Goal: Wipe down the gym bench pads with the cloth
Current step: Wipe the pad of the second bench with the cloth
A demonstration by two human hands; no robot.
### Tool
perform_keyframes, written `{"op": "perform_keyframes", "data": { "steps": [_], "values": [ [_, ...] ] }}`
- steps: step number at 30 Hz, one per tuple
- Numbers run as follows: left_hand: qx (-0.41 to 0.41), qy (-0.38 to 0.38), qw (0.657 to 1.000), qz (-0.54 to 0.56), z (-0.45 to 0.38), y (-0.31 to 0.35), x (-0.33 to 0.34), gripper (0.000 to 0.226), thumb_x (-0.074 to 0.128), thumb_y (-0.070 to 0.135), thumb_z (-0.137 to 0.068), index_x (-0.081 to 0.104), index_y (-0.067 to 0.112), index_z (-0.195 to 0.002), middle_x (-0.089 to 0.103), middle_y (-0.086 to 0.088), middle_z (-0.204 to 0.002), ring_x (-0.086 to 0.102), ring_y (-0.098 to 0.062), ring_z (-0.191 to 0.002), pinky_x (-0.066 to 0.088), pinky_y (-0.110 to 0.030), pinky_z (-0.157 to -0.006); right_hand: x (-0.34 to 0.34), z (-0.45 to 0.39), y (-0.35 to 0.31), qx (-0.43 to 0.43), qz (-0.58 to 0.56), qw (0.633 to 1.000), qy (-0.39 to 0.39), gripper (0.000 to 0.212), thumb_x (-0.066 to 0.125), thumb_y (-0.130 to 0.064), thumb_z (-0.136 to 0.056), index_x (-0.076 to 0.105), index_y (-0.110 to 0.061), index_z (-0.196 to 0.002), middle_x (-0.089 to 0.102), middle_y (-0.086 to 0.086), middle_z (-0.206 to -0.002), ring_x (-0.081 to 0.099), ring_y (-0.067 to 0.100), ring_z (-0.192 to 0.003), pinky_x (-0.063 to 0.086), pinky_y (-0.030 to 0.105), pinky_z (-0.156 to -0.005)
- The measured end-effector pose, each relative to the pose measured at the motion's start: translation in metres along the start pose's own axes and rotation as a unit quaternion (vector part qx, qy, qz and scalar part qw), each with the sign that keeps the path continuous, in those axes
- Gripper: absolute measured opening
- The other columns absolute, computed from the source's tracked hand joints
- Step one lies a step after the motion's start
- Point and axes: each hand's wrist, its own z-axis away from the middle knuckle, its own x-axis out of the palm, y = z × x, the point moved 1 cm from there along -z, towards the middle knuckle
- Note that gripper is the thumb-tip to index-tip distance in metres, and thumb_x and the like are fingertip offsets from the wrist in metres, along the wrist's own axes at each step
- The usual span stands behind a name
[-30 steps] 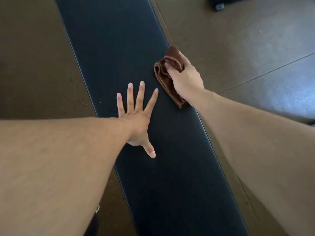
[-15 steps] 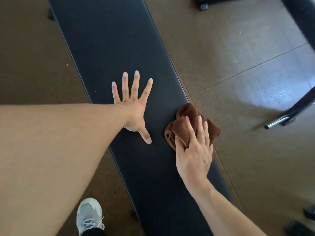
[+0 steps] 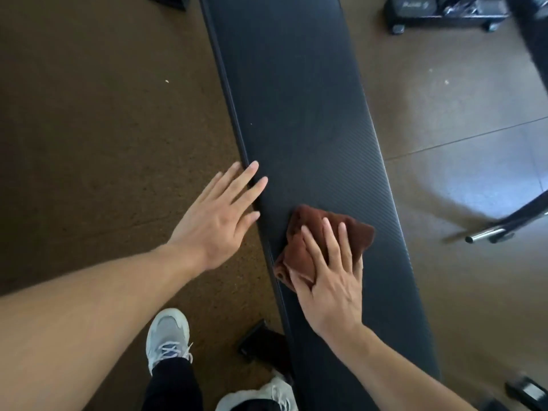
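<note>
The crumpled brown terry cloth (image 3: pixel 326 235) lies on the near part of the long black ribbed vinyl bench pad (image 3: pixel 296 99), pinned under the flat fingers of the right hand (image 3: pixel 329 280). The left hand (image 3: pixel 221 215), fingers straight, holds nothing and seems to rest at the pad's left edge. Being bunched, the cloth could roll or slip from under the palm and miss strips.

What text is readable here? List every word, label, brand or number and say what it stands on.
No text can be read with certainty.
Black weight equipment at the top right: pale lettering, too blurred to read.
Bench pad: no lettering visible.
Brown cloth: no label visible.
Grey sneaker: no brand mark legible.
</note>
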Motion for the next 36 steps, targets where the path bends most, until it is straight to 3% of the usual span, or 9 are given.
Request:
{"op": "perform_keyframes", "data": {
  "steps": [4, 7, 10, 14, 17, 22, 28, 32, 36],
  "values": [
    [-0.082, -0.096, 0.992, 0.014, 0.079, -0.03, 0.026, 0.061, 0.018, 0.056, -0.103, 0.005, 0.034, -0.159, -0.006, 0.013, -0.167, -0.018, -0.001, -0.151, -0.005, -0.03, -0.125, -0.011, -0.115, -0.052, -0.03, 0.013, 0.999, -0.016, 0.078, 0.04, -0.072, -0.097, 0.011, -0.043, -0.163, 0.003, -0.002, -0.175, -0.007, 0.026, -0.161, 0.0, 0.061, -0.127],
    [-0.146, -0.055, 0.987, 0.042, 0.095, -0.036, 0.029, 0.062, 0.026, 0.052, -0.104, 0.02, 0.027, -0.16, 0.01, 0.007, -0.169, -0.001, -0.007, -0.155, 0.0, -0.026, -0.122, -0.007, -0.149, -0.082, -0.058, 0.034, 0.998, 0.003, 0.081, 0.055, -0.06, -0.097, 0.015, -0.042, -0.164, 0.008, 0.002, -0.174, -0.001, 0.032, -0.161, 0.004, 0.063, -0.127],
    [-0.194, -0.029, 0.979, 0.056, 0.088, -0.03, 0.023, 0.058, 0.035, 0.044, -0.106, 0.027, 0.022, -0.159, 0.017, 0.004, -0.168, 0.009, -0.013, -0.155, 0.007, -0.03, -0.125, 0.001, -0.102, -0.076, -0.092, 0.057, 0.994, 0.01, 0.08, 0.065, -0.045, -0.094, 0.024, -0.041, -0.162, 0.008, 0.004, -0.174, 0.001, 0.033, -0.161, 0.009, 0.064, -0.126],
    [-0.184, -0.051, 0.981, 0.043, 0.076, -0.016, 0.017, 0.056, 0.045, 0.035, -0.105, 0.029, 0.022, -0.157, 0.02, 0.0, -0.168, 0.013, -0.016, -0.155, 0.014, -0.037, -0.127, 0.013, 0.014, -0.045, -0.128, 0.096, 0.986, -0.054, 0.077, 0.081, -0.036, -0.079, 0.051, -0.037, -0.15, 0.007, 0.005, -0.174, 0.0, 0.032, -0.161, 0.015, 0.066, -0.124],
    [-0.197, -0.05, 0.977, 0.063, 0.077, -0.005, 0.014, 0.057, 0.045, 0.03, -0.105, 0.025, 0.024, -0.159, 0.015, 0.003, -0.169, 0.01, -0.013, -0.155, 0.013, -0.036, -0.127, 0.019, 0.054, -0.027, -0.155, 0.135, 0.972, -0.111, 0.069, 0.084, -0.044, -0.075, 0.062, -0.035, -0.14, 0.003, 0.002, -0.174, 0.001, 0.033, -0.161, 0.014, 0.068, -0.123],
    [-0.181, -0.068, 0.979, 0.063, 0.076, -0.006, 0.006, 0.062, 0.046, 0.025, -0.104, 0.019, 0.025, -0.16, 0.01, 0.004, -0.169, 0.006, -0.012, -0.155, 0.011, -0.036, -0.127, 0.004, -0.019, -0.053, -0.21, 0.155, 0.959, -0.111, 0.058, 0.082, -0.042, -0.074, 0.069, -0.034, -0.13, 0.015, 0.003, -0.173, -0.001, 0.033, -0.161, 0.012, 0.073, -0.121],
    [-0.201, -0.072, 0.977, 0.012, 0.074, -0.029, 0.001, 0.066, 0.048, 0.029, -0.104, 0.017, 0.02, -0.161, 0.01, 0.0, -0.17, 0.009, -0.017, -0.156, 0.011, -0.035, -0.125, -0.008, -0.169, -0.105, -0.202, 0.17, 0.963, -0.051, 0.065, 0.074, -0.037, -0.081, 0.056, -0.036, -0.144, 0.004, 0.002, -0.174, -0.01, 0.032, -0.16, 0.006, 0.072, -0.122],
    [-0.2, -0.09, 0.976, -0.014, 0.078, -0.028, 0.009, 0.067, 0.047, 0.029, -0.104, 0.013, 0.019, -0.161, 0.01, -0.002, -0.17, 0.009, -0.02, -0.156, 0.011, -0.035, -0.125, -0.006, -0.152, -0.101, -0.192, 0.115, 0.975, -0.014, 0.056, 0.073, -0.026, -0.085, 0.06, -0.034, -0.14, 0.008, 0.001, -0.174, -0.006, 0.031, -0.161, 0.007, 0.066, -0.125],
    [-0.208, -0.071, 0.975, 0.002, 0.09, -0.007, 0.026, 0.066, 0.048, 0.023, -0.102, 0.017, 0.016, -0.161, 0.014, -0.005, -0.169, 0.014, -0.022, -0.155, 0.014, -0.036, -0.125, 0.003, -0.061, -0.08, -0.173, 0.073, 0.982, -0.002, 0.054, 0.073, -0.021, -0.084, 0.062, -0.03, -0.137, 0.009, 0.003, -0.174, -0.004, 0.032, -0.161, 0.01, 0.064, -0.125]
  ]
}}
